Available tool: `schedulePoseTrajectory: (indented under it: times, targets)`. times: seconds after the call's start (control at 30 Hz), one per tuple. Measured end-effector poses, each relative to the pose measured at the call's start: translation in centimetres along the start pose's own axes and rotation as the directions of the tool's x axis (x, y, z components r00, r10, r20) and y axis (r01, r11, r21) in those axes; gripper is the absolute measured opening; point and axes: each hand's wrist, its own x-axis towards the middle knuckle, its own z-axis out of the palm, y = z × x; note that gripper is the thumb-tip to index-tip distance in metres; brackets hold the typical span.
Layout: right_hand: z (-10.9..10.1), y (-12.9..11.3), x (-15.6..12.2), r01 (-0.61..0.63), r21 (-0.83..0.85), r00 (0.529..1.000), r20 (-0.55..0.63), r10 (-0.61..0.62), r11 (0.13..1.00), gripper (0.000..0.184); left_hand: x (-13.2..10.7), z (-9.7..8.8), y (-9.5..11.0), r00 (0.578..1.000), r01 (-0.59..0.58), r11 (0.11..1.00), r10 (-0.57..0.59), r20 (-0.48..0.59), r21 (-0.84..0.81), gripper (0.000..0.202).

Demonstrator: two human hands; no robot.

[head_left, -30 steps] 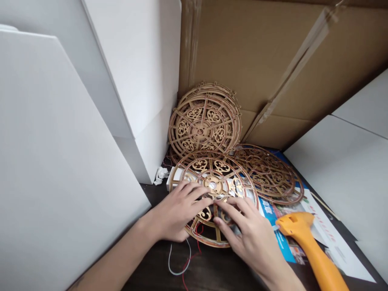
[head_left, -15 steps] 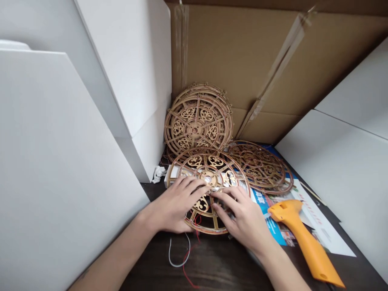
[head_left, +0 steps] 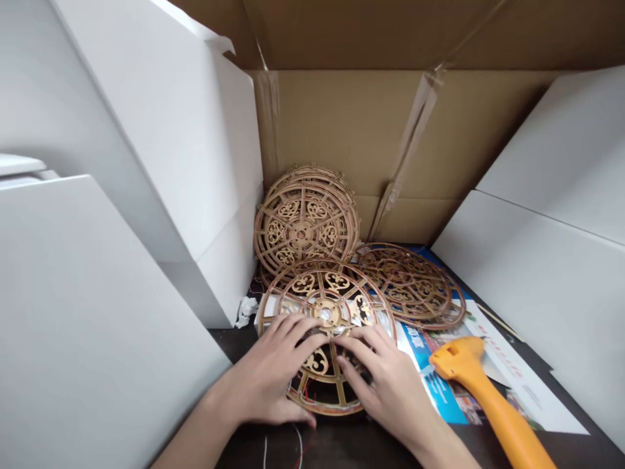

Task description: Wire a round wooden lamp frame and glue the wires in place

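My left hand (head_left: pixel 266 372) and my right hand (head_left: pixel 383 384) rest on a round laser-cut wooden wheel frame (head_left: pixel 336 281), with fingertips meeting near its hub. Both hands curve over the spokes and seem to hold it. The frame's lower part is partly hidden under them. Behind it leans a stack of similar fretwork discs (head_left: pixel 305 225). Another flat pile of discs (head_left: pixel 410 286) lies to the right, beyond my right hand. Thin red and white wires (head_left: pixel 297 449) trail out below the frame.
An orange-handled cutter (head_left: pixel 493 397) lies on a printed blue leaflet (head_left: pixel 439 384) to the right. Brown cardboard (head_left: pixel 385 130) forms the back wall. White boards (head_left: pixel 97 326) stand close on the left and right. A crumpled white scrap (head_left: pixel 245 311) sits by the dark wooden table (head_left: pixel 342 443).
The view has tilted upward and shifted, showing more cardboard and less table. Both hands stay on the wooden frame, and the wires now sit lower in view.
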Motion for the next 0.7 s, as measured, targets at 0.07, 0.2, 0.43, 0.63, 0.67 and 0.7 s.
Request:
schedulePoseTrajectory:
  times: [0.07,0.2,0.43,0.63,0.67,0.7]
  targets:
    - [0.0,0.07,-0.02,0.0,0.02,1.0,-0.029,0.001,1.0,0.024,0.12,-0.04,-0.14,1.0,-0.006,1.0,0.006,0.009,-0.009,0.105]
    - [-0.04,0.2,0.11,-0.019,0.033,0.999,-0.042,0.021,0.999,0.024,0.49,0.28,-0.23,1.0,0.0,1.0,0.0,0.024,0.011,0.114]
    - [-0.02,0.27,0.14,-0.037,0.057,0.999,-0.033,0.039,0.998,0.024,0.89,0.89,0.13,0.998,0.051,0.997,-0.053,0.039,0.056,0.114]
    - [0.0,0.25,0.1,-0.03,0.045,0.999,-0.03,0.031,0.999,0.023,0.65,0.78,0.17,0.997,0.05,0.997,-0.053,0.048,0.052,0.116]
    - [0.0,0.24,0.09,-0.03,0.041,0.999,-0.026,0.031,0.999,0.022,0.64,0.82,0.16,0.998,0.051,0.997,-0.053,0.044,0.052,0.116]
    - [0.0,0.25,0.08,-0.029,0.038,0.999,-0.023,0.03,0.999,0.022,0.64,0.88,0.15,0.998,0.053,0.997,-0.056,0.038,0.052,0.116]
